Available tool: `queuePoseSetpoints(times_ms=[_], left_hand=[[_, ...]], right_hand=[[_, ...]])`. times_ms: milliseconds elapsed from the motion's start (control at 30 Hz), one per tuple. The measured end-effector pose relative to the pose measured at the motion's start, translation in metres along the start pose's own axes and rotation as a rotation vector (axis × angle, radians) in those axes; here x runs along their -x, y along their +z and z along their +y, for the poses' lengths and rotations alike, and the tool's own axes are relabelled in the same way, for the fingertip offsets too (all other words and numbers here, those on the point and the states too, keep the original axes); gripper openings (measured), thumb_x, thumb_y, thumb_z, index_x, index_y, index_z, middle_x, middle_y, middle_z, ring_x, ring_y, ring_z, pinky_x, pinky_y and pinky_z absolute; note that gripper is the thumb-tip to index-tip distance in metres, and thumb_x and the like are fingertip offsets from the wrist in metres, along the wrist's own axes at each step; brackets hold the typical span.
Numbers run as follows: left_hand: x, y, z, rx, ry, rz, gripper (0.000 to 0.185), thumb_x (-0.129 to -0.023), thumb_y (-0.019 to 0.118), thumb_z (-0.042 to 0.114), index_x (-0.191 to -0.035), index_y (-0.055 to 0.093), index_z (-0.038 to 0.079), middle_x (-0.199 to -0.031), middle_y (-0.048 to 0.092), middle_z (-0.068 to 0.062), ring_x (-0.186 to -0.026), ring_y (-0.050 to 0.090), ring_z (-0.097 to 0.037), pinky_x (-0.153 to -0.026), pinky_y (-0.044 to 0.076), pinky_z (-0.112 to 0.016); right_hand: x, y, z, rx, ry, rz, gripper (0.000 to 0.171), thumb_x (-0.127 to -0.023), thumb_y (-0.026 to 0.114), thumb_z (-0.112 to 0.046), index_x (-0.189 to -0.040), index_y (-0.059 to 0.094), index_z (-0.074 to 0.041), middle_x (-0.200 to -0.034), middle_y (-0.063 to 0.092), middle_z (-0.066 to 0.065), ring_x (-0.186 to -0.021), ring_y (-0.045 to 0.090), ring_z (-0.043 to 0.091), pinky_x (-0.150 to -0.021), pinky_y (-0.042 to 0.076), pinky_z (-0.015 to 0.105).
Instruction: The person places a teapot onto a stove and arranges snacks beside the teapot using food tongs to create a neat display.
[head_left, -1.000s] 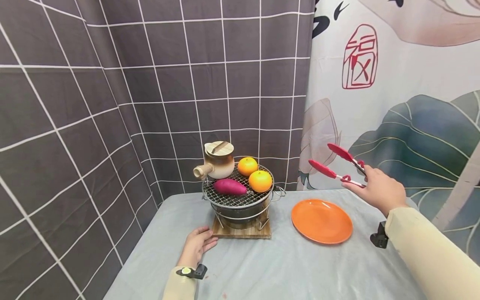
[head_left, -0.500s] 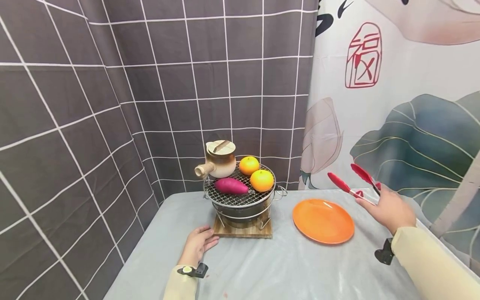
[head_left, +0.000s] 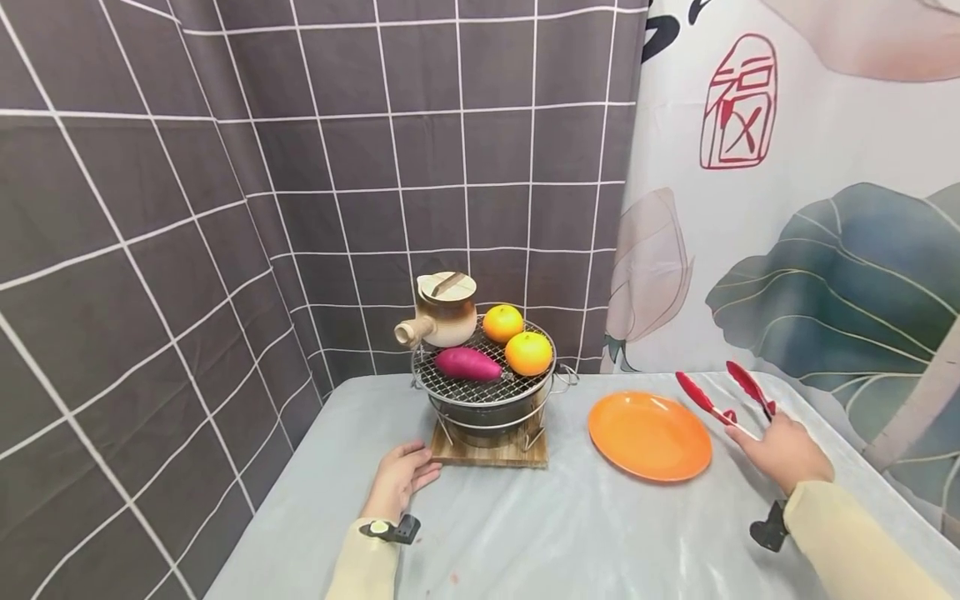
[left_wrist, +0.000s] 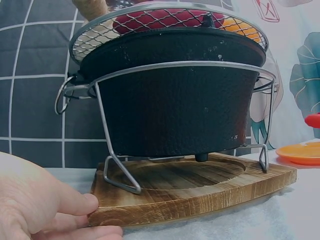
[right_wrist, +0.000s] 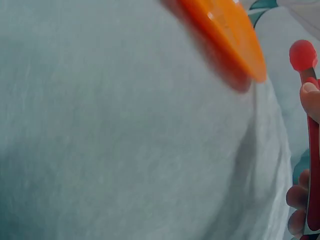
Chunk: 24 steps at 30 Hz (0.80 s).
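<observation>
My left hand touches the left front corner of a square wooden board, its fingers nearly straight. Close up in the left wrist view, its fingertips lie at that same corner. On the board stands a dark grill pot in a wire frame, topped by a round mesh grate. A purple eggplant-shaped vegetable, two orange citrus fruits and a side-handled clay pot sit on the grate. My right hand grips red-tipped tongs, their tips spread apart and holding nothing, right of the plate.
An orange plate lies between the board and my right hand. Pale cloth covers the table. A dark checked curtain hangs behind and to the left, and a printed white curtain hangs at the right.
My right hand has lowered and moved right with the tongs, from above the plate's far side to beside it. My left hand stays at the board's corner. The head view shifted slightly.
</observation>
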<state>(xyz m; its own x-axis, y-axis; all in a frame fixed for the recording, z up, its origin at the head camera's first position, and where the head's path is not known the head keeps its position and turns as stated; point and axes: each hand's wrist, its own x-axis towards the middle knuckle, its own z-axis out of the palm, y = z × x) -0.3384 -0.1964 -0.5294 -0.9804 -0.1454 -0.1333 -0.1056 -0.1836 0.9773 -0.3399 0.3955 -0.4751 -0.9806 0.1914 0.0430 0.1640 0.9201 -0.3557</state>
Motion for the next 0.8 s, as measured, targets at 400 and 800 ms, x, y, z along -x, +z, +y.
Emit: queuePoseSetpoints(times_ms=[400, 800], left_hand=[[0.004, 0.000, 0.001, -0.005, -0.004, -0.002, 0.053, -0.097, 0.058, -0.004, -0.142, 0.034, -0.021, -0.127, 0.053, -0.038, -0.088, 0.071, -0.025, -0.085, 0.064, -0.039], [0.006, 0.002, -0.002, -0.006, -0.010, 0.000, 0.051, -0.097, 0.058, -0.004, -0.140, 0.037, -0.021, -0.125, 0.055, -0.037, -0.087, 0.071, -0.025, -0.085, 0.065, -0.040]], right_hand=[[0.011, 0.018, 0.018, 0.070, 0.053, 0.027, 0.100, -0.091, 0.056, -0.068, -0.102, 0.043, 0.030, -0.088, 0.049, 0.042, -0.083, 0.052, 0.055, -0.071, 0.051, 0.062], [0.019, 0.029, 0.021, 0.123, 0.110, 0.081, 0.096, -0.091, 0.057, -0.065, -0.101, 0.043, 0.030, -0.092, 0.046, 0.044, -0.090, 0.047, 0.059, -0.076, 0.046, 0.063]])
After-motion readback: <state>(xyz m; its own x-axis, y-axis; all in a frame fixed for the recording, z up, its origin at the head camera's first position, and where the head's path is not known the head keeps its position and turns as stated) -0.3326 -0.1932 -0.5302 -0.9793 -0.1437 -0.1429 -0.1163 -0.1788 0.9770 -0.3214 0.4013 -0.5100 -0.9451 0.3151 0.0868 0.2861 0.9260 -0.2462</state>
